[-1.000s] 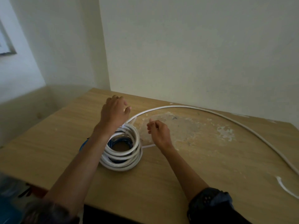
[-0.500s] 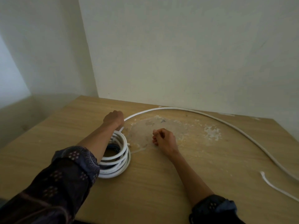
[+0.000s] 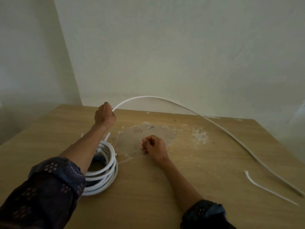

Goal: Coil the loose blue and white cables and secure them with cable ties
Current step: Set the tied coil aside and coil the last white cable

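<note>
A coil of white cable [image 3: 105, 176] lies on the wooden table [image 3: 148, 195], with a dark blue cable [image 3: 99, 160] showing inside its ring. My left hand [image 3: 104, 115] is raised beyond the coil and grips the loose white cable [image 3: 206, 119], which arcs up from the fist, then runs down to the right across the table. My right hand [image 3: 154, 147] rests on the table right of the coil, fingers curled, pinching a thin clear cable tie [image 3: 127, 160] that runs from it toward the coil. My left forearm hides part of the coil.
A white strip [image 3: 264, 187] lies loose near the table's right edge. A pale dried patch [image 3: 148, 134] and white flecks mark the tabletop. Walls stand close behind and to the left of the table.
My left hand has lifted from the coil's rim and pulled the loose white cable up and away, raising its arc off the table. My right hand has stayed almost still.
</note>
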### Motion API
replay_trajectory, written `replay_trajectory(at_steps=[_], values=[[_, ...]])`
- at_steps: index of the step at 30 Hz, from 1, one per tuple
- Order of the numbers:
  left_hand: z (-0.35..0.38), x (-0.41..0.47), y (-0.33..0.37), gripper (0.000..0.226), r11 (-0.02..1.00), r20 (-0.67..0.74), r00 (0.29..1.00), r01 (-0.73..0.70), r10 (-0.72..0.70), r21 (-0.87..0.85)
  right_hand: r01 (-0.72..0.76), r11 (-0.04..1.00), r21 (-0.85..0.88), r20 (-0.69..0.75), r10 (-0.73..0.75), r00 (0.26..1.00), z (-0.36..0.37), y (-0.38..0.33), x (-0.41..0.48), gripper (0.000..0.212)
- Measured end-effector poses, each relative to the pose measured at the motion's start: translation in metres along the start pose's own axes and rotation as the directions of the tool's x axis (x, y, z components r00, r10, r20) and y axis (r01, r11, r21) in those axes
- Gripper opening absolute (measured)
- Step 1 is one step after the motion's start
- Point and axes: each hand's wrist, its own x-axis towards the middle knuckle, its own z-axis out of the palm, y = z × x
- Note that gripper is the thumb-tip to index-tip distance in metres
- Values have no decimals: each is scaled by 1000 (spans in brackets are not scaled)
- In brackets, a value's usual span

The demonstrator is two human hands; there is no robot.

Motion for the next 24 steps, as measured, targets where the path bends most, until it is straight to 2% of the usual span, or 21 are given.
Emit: replay_trajectory(at_steps=[5, 8, 11, 14, 17, 19, 20, 24], values=[[-9, 6, 17, 8, 985, -156, 983, -115, 94, -131, 11, 1000, 15, 4, -11, 1000, -1, 1, -1, 13], [-13, 12, 27, 11, 970, -181, 981, -112, 73, -216, 9, 1000, 17, 5, -9, 1000, -3, 0, -2, 12], [-16, 15, 34, 13, 898, -186, 982, -101, 22, -429, 7, 1000, 20, -3, -7, 1000, -5, 2, -1, 12], [-20, 19, 49, 9, 709, -78, 988, 40, -133, -704, 3, 1000, 25, -8, -3, 1000, -7, 0, -1, 11], [-22, 21, 75, 15, 357, 133, 933, 256, -334, -898, 35, 998, 48, -52, -32, 998, -7, -7, -5, 17], [-22, 14, 90, 17, 127, 264, 890, 330, -372, -935, 82, 992, 98, -82, -74, 994, -7, -18, -10, 32], [-22, 8, 97, 16, 50, 310, 872, 353, -379, -934, 92, 986, 140, -78, -82, 994, -6, -25, -12, 38], [-23, -11, 115, 26, -124, 396, 839, 378, -374, -917, 76, 962, 261, 54, -93, 994, 1, -52, -21, 45]])
